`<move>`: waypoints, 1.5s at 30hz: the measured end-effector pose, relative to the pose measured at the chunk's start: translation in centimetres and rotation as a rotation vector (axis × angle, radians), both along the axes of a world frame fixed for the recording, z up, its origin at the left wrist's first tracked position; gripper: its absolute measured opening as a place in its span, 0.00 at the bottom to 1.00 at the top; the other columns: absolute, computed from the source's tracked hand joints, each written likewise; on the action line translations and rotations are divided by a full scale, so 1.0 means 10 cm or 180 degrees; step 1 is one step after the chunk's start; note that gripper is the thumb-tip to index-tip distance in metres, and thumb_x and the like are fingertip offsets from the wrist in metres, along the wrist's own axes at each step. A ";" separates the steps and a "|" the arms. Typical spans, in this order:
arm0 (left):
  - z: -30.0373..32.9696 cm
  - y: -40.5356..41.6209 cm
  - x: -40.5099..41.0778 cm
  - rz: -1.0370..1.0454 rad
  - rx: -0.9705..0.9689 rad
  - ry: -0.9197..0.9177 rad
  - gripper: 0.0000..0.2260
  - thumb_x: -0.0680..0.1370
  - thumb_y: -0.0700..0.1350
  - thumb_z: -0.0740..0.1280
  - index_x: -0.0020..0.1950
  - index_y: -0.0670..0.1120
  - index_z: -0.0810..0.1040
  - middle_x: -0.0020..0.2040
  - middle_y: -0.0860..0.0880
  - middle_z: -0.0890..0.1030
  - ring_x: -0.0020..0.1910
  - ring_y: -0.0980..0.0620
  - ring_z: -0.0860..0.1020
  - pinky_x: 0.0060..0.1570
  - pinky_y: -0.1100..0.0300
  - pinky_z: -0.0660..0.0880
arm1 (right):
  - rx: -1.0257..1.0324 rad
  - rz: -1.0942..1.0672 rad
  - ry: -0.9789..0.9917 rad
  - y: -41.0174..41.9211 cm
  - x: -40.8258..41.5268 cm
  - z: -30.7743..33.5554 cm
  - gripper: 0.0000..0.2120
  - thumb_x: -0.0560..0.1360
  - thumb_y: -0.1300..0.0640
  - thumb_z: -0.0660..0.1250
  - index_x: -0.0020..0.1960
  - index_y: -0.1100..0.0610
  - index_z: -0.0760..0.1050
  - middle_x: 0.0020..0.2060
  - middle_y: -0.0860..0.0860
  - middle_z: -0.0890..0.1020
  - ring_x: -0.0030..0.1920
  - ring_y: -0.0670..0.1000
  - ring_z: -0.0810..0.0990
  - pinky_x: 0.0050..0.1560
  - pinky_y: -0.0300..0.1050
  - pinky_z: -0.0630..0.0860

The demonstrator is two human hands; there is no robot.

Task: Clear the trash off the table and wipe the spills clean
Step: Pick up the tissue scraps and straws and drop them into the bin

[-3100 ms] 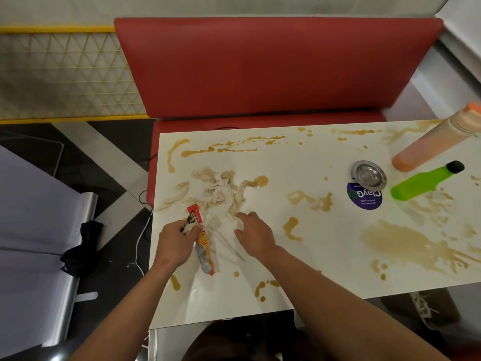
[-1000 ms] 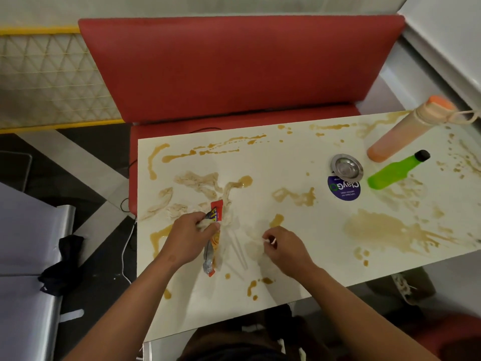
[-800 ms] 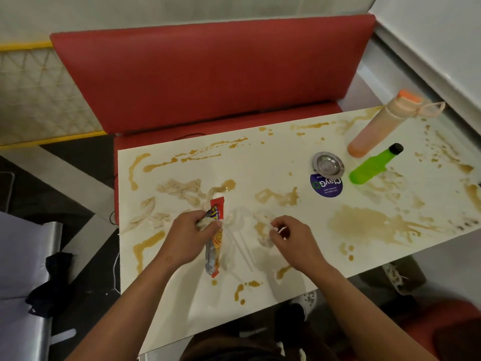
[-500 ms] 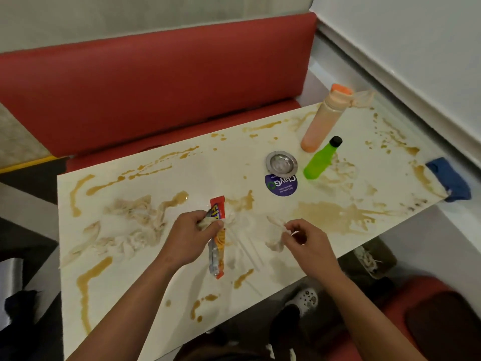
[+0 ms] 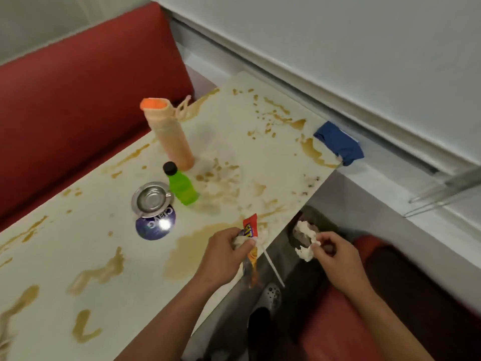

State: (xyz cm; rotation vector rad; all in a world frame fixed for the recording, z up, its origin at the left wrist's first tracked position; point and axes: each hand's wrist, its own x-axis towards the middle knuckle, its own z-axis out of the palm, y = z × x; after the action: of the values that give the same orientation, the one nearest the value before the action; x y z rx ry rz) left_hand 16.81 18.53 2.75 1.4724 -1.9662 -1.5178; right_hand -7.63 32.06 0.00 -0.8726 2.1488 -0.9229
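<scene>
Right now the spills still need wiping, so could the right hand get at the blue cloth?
Probably not yet. The right hand pinches a crumpled tissue off the table's edge, so it is occupied. The blue cloth lies uncovered at the far corner, nothing across the way.

We see through one head-worn wide-angle camera, looking steeply down and forward, close over the stained table (image 5: 109, 269) filling the frame's left, red bench (image 5: 78, 105) upper left.
</scene>
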 end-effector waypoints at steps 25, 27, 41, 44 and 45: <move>-2.07 0.02 -3.65 -0.0454 0.0287 -0.0732 0.10 0.80 0.45 0.71 0.58 0.43 0.82 0.47 0.50 0.83 0.40 0.59 0.78 0.36 0.69 0.69 | 0.0577 -0.0698 -0.0141 0.09 -2.55 -2.26 0.07 0.74 0.60 0.73 0.51 0.53 0.82 0.42 0.46 0.84 0.43 0.45 0.83 0.46 0.35 0.76; -2.25 0.04 -3.78 -0.0445 0.0320 -0.0845 0.10 0.80 0.44 0.70 0.59 0.43 0.82 0.52 0.47 0.84 0.45 0.53 0.80 0.41 0.66 0.71 | 0.0655 -0.0658 -0.0126 0.04 -2.60 -2.41 0.06 0.75 0.59 0.73 0.52 0.54 0.83 0.41 0.45 0.82 0.42 0.44 0.81 0.42 0.29 0.71; -3.03 0.08 -4.30 -0.0613 0.0301 -0.1056 0.13 0.78 0.47 0.70 0.63 0.48 0.80 0.57 0.49 0.83 0.55 0.48 0.81 0.57 0.54 0.78 | 0.0923 -0.0442 -0.0032 -0.11 -2.87 -3.08 0.08 0.76 0.59 0.71 0.54 0.56 0.82 0.40 0.48 0.86 0.45 0.48 0.85 0.49 0.44 0.80; -3.11 0.09 -4.26 -0.0760 0.0212 -0.1149 0.09 0.77 0.51 0.71 0.57 0.54 0.79 0.53 0.53 0.83 0.51 0.51 0.81 0.55 0.53 0.79 | 0.0904 -0.0460 0.0007 -0.09 -2.86 -3.10 0.09 0.76 0.61 0.70 0.55 0.58 0.82 0.45 0.52 0.87 0.47 0.50 0.85 0.50 0.38 0.77; -3.11 0.09 -4.23 -0.0787 0.0155 -0.1160 0.09 0.76 0.52 0.70 0.55 0.55 0.79 0.52 0.54 0.83 0.50 0.51 0.82 0.54 0.52 0.80 | 0.0852 -0.0503 0.0030 -0.08 -2.85 -3.08 0.09 0.76 0.61 0.69 0.55 0.58 0.83 0.46 0.52 0.87 0.46 0.49 0.85 0.47 0.33 0.75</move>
State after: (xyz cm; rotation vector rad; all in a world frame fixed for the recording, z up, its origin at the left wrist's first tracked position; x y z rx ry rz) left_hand -25.50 19.39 -28.33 1.6763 -2.4133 -1.4819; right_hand -36.15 31.22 -30.76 -0.5834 2.3085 -0.6840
